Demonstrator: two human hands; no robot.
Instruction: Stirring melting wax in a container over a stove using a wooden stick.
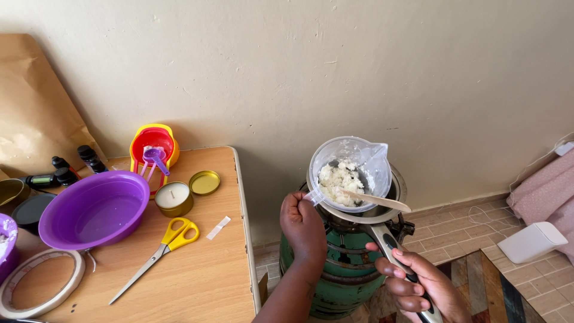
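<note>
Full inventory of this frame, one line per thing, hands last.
clear jug: 1, transparent, white crumbly lumps inside, sits in the pan
wooden stick: 1, pale, across the jug
pan: 1, metal, on the burner
gas cylinder: 1, green, floor by the table
table: 1, wood, left
purple bowl: 1, table
scissors: 1, yellow handles, table
tin candle: 1, gold, open, lid beside it
measuring cups: stack, red, yellow, purple, table back
tape roll: 1, white, table front left
dark bottles: several, table back left
white box: 1, floor right
left hand: holds the jug handle
right hand: holds the pan handle
</note>
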